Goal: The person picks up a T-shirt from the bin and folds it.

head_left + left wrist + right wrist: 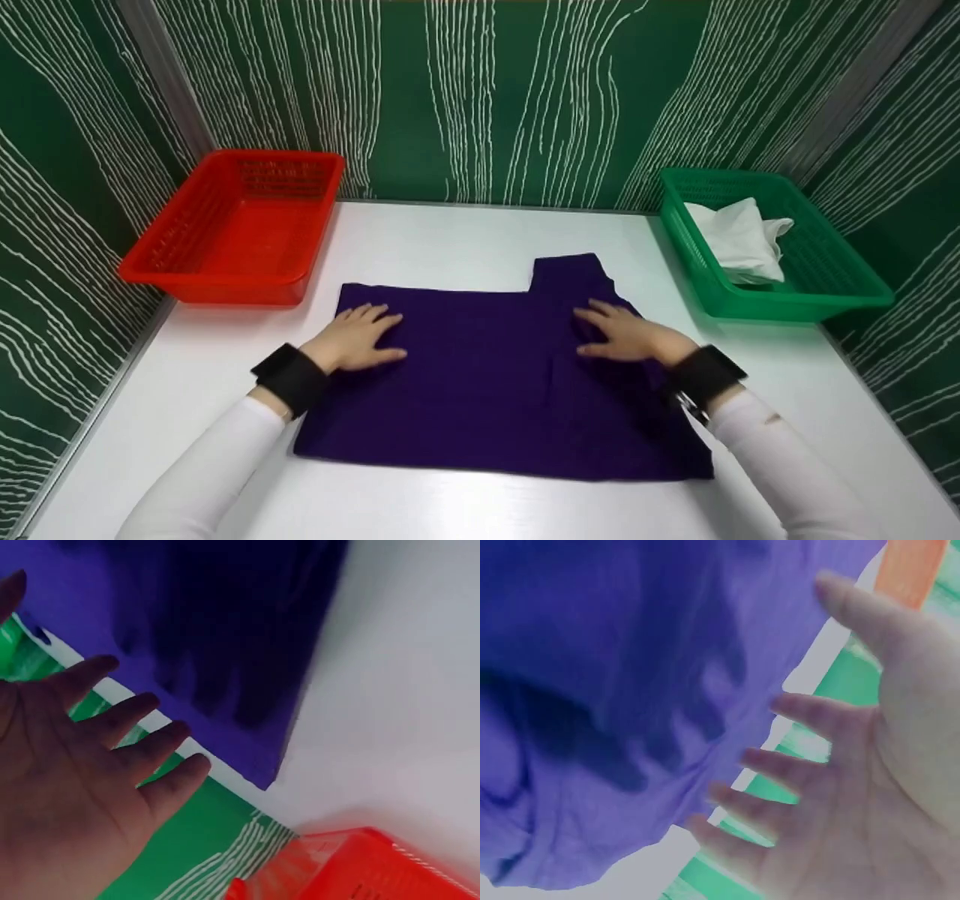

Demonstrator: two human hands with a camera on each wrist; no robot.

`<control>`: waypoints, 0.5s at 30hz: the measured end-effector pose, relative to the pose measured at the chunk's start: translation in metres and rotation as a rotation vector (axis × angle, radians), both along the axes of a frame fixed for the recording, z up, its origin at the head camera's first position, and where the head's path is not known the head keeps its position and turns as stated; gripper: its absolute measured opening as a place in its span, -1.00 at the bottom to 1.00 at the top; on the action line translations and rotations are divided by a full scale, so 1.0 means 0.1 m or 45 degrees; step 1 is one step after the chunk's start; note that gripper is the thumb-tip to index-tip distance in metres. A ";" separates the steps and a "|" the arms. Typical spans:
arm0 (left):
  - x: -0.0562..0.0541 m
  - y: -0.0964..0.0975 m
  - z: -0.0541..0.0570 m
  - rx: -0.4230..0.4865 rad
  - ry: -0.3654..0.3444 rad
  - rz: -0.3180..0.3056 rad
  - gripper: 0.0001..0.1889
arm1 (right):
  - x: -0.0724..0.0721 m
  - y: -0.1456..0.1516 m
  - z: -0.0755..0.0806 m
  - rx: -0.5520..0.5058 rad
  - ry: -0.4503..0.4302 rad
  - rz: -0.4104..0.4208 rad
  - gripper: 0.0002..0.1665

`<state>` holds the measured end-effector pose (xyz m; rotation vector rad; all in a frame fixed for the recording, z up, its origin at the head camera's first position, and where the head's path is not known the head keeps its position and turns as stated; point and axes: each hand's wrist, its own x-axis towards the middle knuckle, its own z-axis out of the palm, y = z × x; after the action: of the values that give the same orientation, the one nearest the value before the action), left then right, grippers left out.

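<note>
A dark purple shirt [465, 375] lies spread on the white table, its hem to the left and one short sleeve [574, 274] sticking out at the back right. Over its left part is my left hand [358, 337], fingers spread and straight, palm down. My right hand [619, 332] is above the right part near that sleeve, fingers also extended. Both wrist views show the hands' shadows on the cloth, with a gap between the left palm [67, 787] and the fabric. Neither hand holds anything. Slight wrinkles run through the shirt [667, 652] in the right wrist view.
At the back left stands a red plastic basket [322, 225] with nothing inside. A green basket [795, 304] at the back right holds a crumpled white cloth [739, 240]. Green walls with white line patterns [465, 97] close off the table's back and sides.
</note>
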<state>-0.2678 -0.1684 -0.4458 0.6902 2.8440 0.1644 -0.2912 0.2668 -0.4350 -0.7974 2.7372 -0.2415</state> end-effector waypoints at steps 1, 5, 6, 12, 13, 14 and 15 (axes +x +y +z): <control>-0.07 0.02 0.01 -0.002 0.018 0.010 -0.23 | -0.10 0.00 -0.02 -0.012 0.035 0.004 -0.14; -0.35 0.10 -0.01 0.003 0.070 0.045 -0.27 | -0.45 -0.04 -0.11 -0.003 0.091 -0.034 -0.23; -0.41 0.11 -0.02 0.000 0.076 0.054 -0.28 | -0.52 -0.05 -0.13 0.001 0.088 -0.056 -0.25; -0.63 0.16 -0.10 -0.028 0.065 0.111 -0.31 | -0.85 -0.14 -0.23 0.029 0.046 -0.183 -0.32; -0.65 0.18 -0.11 -0.029 0.066 0.117 -0.32 | -0.88 -0.15 -0.24 0.033 0.035 -0.204 -0.31; -0.67 0.19 -0.12 -0.026 0.076 0.121 -0.33 | -0.90 -0.16 -0.25 0.035 0.031 -0.224 -0.31; -0.69 0.20 -0.13 -0.024 0.092 0.121 -0.33 | -0.92 -0.16 -0.26 0.038 0.028 -0.243 -0.30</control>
<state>-0.3367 -0.1487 -0.4589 0.5691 2.9450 0.1295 -0.3830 0.2508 -0.4606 -0.5337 2.8321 -0.2309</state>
